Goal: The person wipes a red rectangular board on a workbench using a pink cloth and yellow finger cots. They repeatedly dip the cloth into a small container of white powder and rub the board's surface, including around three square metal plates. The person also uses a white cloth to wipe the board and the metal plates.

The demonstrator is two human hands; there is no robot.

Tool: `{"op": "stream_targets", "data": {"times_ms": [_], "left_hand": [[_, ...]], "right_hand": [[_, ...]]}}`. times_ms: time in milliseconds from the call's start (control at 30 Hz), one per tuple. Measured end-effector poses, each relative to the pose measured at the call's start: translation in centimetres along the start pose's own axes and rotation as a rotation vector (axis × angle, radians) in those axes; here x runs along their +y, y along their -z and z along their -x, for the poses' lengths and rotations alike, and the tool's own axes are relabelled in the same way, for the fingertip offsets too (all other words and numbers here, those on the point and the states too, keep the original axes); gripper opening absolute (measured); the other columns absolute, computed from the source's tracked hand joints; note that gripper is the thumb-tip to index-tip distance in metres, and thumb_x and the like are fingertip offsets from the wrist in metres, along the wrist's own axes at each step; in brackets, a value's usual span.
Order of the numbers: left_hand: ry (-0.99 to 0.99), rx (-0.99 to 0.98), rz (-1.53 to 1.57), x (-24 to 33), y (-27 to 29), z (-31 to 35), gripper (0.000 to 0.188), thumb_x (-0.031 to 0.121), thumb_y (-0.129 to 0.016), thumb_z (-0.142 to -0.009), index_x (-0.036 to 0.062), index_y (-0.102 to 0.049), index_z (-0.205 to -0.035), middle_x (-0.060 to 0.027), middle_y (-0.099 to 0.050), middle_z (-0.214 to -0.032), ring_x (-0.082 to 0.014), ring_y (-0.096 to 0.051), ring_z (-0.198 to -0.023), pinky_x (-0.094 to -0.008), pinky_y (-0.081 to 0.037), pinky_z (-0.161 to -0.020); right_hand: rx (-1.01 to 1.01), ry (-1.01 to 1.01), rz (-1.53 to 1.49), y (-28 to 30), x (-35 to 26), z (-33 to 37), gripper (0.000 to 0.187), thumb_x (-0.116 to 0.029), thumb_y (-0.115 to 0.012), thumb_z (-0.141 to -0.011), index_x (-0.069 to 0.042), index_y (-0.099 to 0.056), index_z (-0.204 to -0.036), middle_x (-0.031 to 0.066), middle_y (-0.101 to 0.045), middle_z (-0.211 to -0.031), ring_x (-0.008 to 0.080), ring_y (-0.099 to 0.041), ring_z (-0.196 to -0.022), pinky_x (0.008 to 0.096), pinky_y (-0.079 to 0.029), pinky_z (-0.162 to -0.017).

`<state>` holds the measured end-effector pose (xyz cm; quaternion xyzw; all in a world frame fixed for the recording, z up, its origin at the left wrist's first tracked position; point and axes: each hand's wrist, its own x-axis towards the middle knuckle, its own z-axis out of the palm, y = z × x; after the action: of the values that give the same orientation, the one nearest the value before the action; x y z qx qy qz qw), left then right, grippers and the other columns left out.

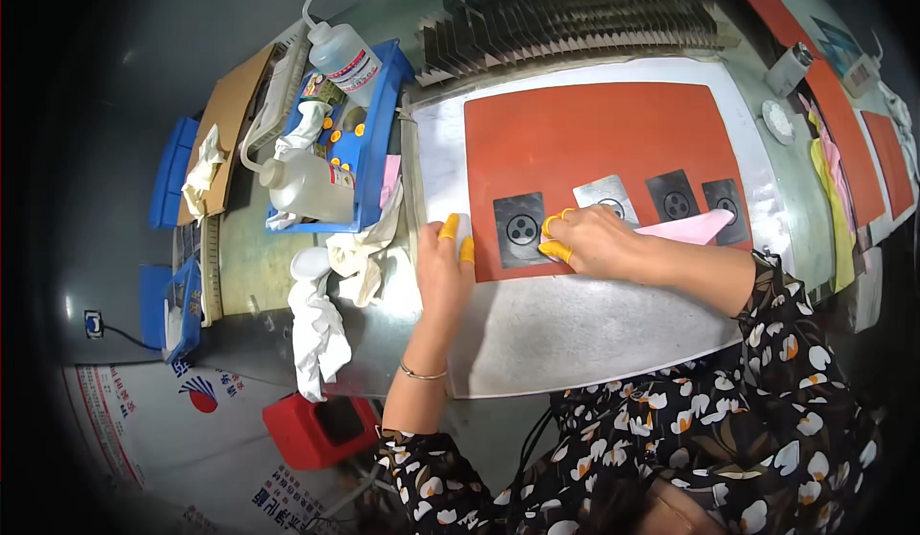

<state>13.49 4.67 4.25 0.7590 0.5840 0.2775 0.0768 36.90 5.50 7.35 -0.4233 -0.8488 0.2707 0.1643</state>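
Note:
On the orange-red mat [585,133] lie several flat rectangular metal plates, each with a ring and three round marks. My right hand [599,243], in yellow finger cots, is closed on a pink cloth [690,227] whose tail trails right across the plates. It presses down between the dark left plate [518,219] and a lighter silver plate [604,190], which it partly covers. My left hand [444,272], also with yellow finger cots, rests at the mat's left edge. Its fingers are curled by a small whitish piece [464,227] whose kind is unclear.
A slotted rack of upright dark plates [575,27] runs along the back. At left, a blue tray [383,104] holds two squeeze bottles and yellow finger cots; white gloves [319,329] hang over the front edge. A spray can [789,69] and yellow cloth [841,219] are at right.

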Motion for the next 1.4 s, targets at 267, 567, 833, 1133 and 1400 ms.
{"op": "stream_targets", "data": {"times_ms": [267,567,833,1133,1400], "left_hand": [[-0.054,-0.01,0.062,0.4,-0.5,0.2,0.017,-0.009,-0.054,-0.066,-0.0079,-0.056,-0.082,-0.0166,-0.051,-0.092,-0.0321,-0.052,-0.081,-0.0387,-0.045,-0.069],[-0.065,0.024,0.122,0.0,-0.9,0.6,0.023,-0.011,-0.052,-0.064,-0.0086,-0.056,-0.086,-0.0173,-0.051,-0.092,-0.0333,-0.052,-0.081,-0.0396,-0.045,-0.069],[-0.03,0.066,0.413,4.1,6.7,4.8,0.014,0.0,-0.059,-0.071,-0.0013,-0.06,-0.085,-0.0085,-0.056,-0.07,-0.0159,-0.052,-0.058,-0.024,-0.041,-0.054],[1.444,-0.006,1.321,-0.6,-13.6,38.6,0.031,0.031,-0.053,-0.086,0.0027,-0.062,-0.093,-0.0072,-0.062,-0.075,-0.0173,-0.057,-0.069,-0.0275,-0.043,-0.064],[1.533,-0.59,1.065,-1.6,-21.1,38.9,0.031,0.03,-0.053,-0.085,0.0014,-0.062,-0.093,-0.0075,-0.063,-0.078,-0.018,-0.057,-0.071,-0.0283,-0.044,-0.065]], "right_hand": [[0.039,0.112,0.112,-3.5,-2.6,-3.3,0.008,-0.009,-0.057,-0.071,-0.002,-0.053,-0.072,0.0167,-0.057,-0.068,0.0344,-0.058,-0.065,0.0456,-0.044,-0.056],[0.014,0.118,0.144,-5.1,-3.8,-4.5,0.008,-0.008,-0.057,-0.069,-0.002,-0.056,-0.074,0.0166,-0.059,-0.071,0.0342,-0.059,-0.065,0.0447,-0.044,-0.057],[0.117,-0.174,-0.295,8.3,-2.2,6.6,0.014,-0.014,-0.057,-0.082,0.0,-0.058,-0.082,0.0118,-0.06,-0.069,0.0218,-0.056,-0.06,0.0317,-0.044,-0.056],[0.285,-0.494,-0.66,14.3,2.3,16.5,0.011,-0.01,-0.056,-0.083,-0.003,-0.054,-0.075,-0.0008,-0.049,-0.062,0.0039,-0.039,-0.05,0.0198,-0.031,-0.042],[0.007,-0.482,-0.668,10.7,0.8,9.0,0.01,-0.011,-0.056,-0.082,-0.001,-0.056,-0.08,0.0036,-0.055,-0.065,0.0073,-0.048,-0.045,0.0213,-0.038,-0.029]]}}
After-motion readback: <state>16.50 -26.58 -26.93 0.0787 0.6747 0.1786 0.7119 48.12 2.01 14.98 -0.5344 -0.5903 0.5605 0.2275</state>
